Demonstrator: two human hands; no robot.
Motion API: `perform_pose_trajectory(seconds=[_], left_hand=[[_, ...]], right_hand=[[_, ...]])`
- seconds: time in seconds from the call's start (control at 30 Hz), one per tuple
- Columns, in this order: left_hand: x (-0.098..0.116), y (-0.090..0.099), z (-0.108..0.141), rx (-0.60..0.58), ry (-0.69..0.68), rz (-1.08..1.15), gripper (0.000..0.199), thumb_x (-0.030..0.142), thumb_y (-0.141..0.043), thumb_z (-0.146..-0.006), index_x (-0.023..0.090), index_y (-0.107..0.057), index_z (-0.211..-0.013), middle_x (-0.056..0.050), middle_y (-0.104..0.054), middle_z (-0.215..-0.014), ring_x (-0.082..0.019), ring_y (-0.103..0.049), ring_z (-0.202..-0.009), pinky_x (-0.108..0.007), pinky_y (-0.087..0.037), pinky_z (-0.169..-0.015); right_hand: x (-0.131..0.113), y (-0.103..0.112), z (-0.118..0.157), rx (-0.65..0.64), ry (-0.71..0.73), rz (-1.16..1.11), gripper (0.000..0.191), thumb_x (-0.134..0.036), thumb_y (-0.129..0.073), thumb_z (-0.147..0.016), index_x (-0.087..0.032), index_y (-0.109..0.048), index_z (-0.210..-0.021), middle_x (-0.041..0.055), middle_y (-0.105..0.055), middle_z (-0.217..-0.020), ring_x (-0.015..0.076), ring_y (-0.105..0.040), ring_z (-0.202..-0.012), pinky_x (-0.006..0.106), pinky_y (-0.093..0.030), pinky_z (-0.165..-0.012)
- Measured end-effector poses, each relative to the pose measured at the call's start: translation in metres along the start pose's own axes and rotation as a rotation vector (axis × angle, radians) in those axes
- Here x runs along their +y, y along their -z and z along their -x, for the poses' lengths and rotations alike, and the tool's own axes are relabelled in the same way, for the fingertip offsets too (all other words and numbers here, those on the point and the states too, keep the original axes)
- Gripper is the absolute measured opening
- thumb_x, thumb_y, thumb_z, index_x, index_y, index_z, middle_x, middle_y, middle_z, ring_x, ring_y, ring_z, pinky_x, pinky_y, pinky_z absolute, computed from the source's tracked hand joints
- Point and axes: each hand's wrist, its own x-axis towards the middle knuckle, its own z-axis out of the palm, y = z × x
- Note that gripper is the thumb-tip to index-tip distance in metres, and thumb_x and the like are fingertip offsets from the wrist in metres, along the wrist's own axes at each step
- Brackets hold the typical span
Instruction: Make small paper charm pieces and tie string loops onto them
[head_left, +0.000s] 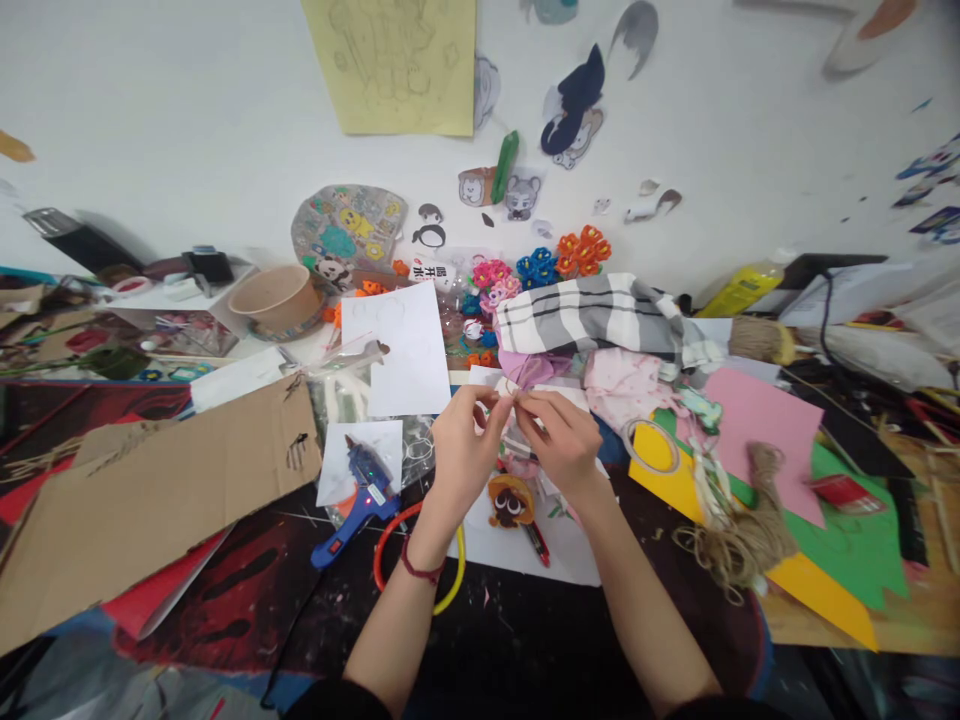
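Observation:
Over the middle of the table, my left hand (472, 430) and my right hand (559, 435) meet with thumbs and forefingers pinched together. Between them is a small whitish piece (508, 386) with thin twine-like strands sticking up; its exact kind is too small to tell. Below the hands, a brown figure with big eyes (511, 502) lies on white paper (487, 545), beside a red and black pen (538, 545). Left of my forearm rests a blue hot glue gun (367, 500). A red and yellow ring (381, 555) lies partly behind my left wrist.
Cardboard (187, 480) covers the left side. To the right are a tape roll (654, 446), a jute twine bundle (757, 520), pink paper (772, 430) and green paper (862, 540). Checked cloth (600, 320) and a round tan container (274, 300) stand at the back.

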Motion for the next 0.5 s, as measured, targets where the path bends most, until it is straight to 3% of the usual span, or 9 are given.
perform_pose_trajectory(seconds=[0.07,0.2,0.5], left_hand=[[0.000,-0.001,-0.001,-0.030,0.084,0.143,0.019,0.037,-0.060,-0.091,0.018,-0.061,-0.087,0.000,-0.064,-0.074,-0.011,-0.055,-0.062,-0.023,-0.041,-0.060],[-0.004,-0.005,-0.001,-0.067,0.110,0.274,0.020,0.037,-0.057,-0.092,0.019,-0.059,-0.086,0.000,-0.063,-0.075,-0.012,-0.060,-0.067,-0.021,-0.045,-0.062],[-0.011,-0.009,0.001,0.004,0.149,0.317,0.024,0.041,-0.055,-0.094,0.018,-0.057,-0.086,-0.002,-0.065,-0.076,-0.013,-0.061,-0.069,-0.024,-0.046,-0.065]], right_hand=[[0.000,0.000,0.000,0.001,0.013,0.001,0.016,-0.008,-0.061,-0.087,-0.019,-0.063,-0.099,0.0068,-0.073,-0.088,0.0173,-0.069,-0.082,0.027,-0.054,-0.071],[-0.001,0.000,-0.001,0.008,0.029,0.004,0.017,-0.007,-0.062,-0.086,-0.018,-0.063,-0.099,0.0069,-0.072,-0.087,0.0172,-0.069,-0.082,0.027,-0.054,-0.071],[-0.001,0.001,0.000,-0.126,-0.047,-0.067,0.010,-0.014,-0.058,-0.090,-0.020,-0.064,-0.096,0.0058,-0.070,-0.082,0.0176,-0.066,-0.076,0.030,-0.050,-0.066]])
